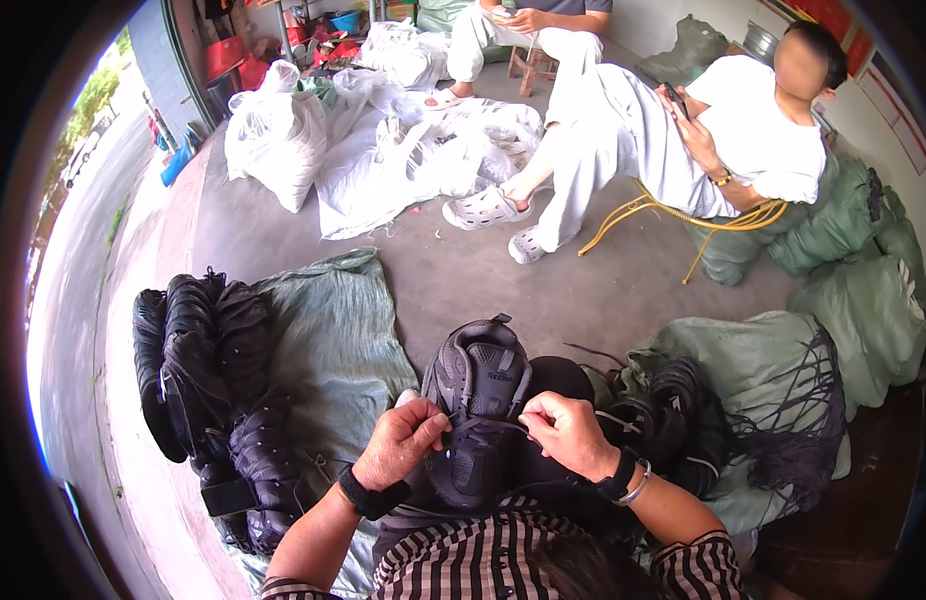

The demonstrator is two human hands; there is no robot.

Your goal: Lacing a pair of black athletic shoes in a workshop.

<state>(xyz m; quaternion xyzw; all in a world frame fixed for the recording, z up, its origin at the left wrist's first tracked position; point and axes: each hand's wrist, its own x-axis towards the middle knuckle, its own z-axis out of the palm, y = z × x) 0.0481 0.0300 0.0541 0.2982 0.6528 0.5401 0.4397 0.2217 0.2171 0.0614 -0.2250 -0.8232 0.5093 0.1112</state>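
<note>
Straight in on the dark shoe [468,472], up over the lap, between the green sheet [333,320] on the left and the green sack [723,340] on the right; toe toward the striped shirt [453,562], heel away, sole out of sight; in close with the left hand [408,437], grip pinched tight on the lace [491,424], exact fingertip contact too small to make out; across to the right hand [568,433], grip pinched just as tight on the lace at the other side; out to the left edge of the green sheet, piled with dark shoes [223,370], overlapping and hard to count; at the pile's near end, a flat black thing [229,497], kind impossible to tell; beyond the right hand, more footwear [705,425], partly hidden; toward the right edge of the green sack, a tangle of dark cords [798,420], single strands lost; farther back on the floor [433,285], a white bag [275,150], contents hidden; at the top edge, a seated person [553,20], head cut off.
</note>
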